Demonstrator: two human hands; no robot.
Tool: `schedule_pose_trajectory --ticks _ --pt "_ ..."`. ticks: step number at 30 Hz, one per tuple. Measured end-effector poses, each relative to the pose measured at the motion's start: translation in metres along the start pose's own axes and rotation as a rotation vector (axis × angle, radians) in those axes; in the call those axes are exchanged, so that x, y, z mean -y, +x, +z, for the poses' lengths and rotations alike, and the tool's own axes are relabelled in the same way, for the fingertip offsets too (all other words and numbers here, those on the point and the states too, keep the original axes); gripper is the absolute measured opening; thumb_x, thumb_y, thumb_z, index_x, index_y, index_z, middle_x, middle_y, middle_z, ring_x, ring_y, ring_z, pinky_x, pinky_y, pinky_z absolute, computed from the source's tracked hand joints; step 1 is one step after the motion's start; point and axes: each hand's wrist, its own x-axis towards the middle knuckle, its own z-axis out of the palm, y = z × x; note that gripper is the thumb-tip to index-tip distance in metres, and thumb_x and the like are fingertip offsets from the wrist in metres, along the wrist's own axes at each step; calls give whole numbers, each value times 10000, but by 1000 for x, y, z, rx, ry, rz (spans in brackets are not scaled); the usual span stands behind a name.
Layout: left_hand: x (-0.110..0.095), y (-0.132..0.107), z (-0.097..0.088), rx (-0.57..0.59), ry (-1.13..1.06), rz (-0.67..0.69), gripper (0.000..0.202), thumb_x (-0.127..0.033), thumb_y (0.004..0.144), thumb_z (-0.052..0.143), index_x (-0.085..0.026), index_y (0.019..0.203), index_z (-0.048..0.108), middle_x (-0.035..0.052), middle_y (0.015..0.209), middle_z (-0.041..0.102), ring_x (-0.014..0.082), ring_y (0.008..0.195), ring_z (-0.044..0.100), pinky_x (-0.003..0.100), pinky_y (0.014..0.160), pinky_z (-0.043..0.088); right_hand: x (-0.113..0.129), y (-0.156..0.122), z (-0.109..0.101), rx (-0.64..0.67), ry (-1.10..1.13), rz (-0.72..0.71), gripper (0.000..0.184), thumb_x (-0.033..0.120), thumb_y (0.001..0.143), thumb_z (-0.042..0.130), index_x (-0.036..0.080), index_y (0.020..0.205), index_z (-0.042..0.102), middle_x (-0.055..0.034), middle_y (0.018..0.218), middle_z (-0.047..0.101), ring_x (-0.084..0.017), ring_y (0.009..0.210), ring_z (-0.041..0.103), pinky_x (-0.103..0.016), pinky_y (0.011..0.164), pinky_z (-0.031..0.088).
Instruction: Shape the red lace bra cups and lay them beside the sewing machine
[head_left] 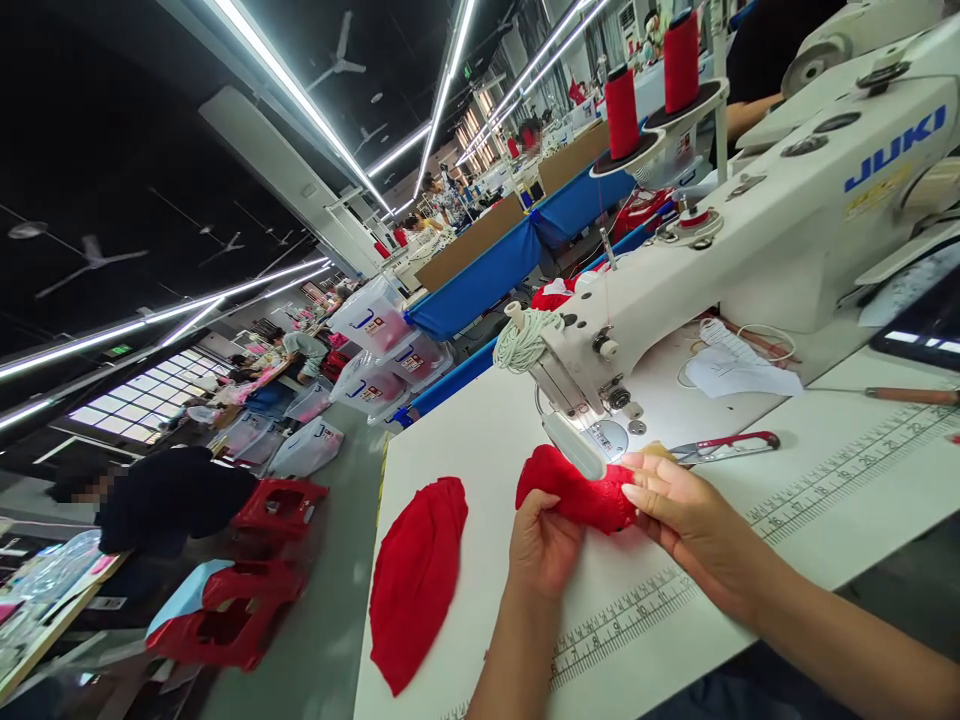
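While our left hand (pixel 541 545) grips the red cloth (pixel 574 490), we press our right hand (pixel 686 515), fingers outstretched, against it, holding it taut beside the sewing machine (pixel 750 240), near the worktop (pixel 480 430) front edge.

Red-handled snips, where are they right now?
In the head view, the snips lie on the white table, just beyond the right hand, before the sewing machine.
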Motion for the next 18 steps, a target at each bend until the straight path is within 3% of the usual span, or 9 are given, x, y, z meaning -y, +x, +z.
schedule_pose_trajectory --ticks 4,13,18 --pt "3 -1 1 -3 91 80 221 -104 683 760 -103 901 724 92 917 746 203 908 683 309 886 540 -7 2 -2 -7 -126 -157 614 446 706 743 241 1211 461 -65 1179 675 -233 1077 610 -321 906 511" --pt "6 4 -4 -41 208 157 321 -199 583 888 -140 866 748 69 962 753 195 926 683 296 873 554 -10 2 -8 -79 -226 -272 571 401 707 717 221 1209 514 -90 1144 687 -257 1062 631 -371 896 550" --pt "8 -2 -4 64 311 108 392 -245 629 877 -132 977 737 101 1036 739 223 983 677 342 929 535 -7 3 -9 -95 -273 -258 466 510 721 705 230 1069 571 -89 1067 705 -280 979 653 -392 833 554"
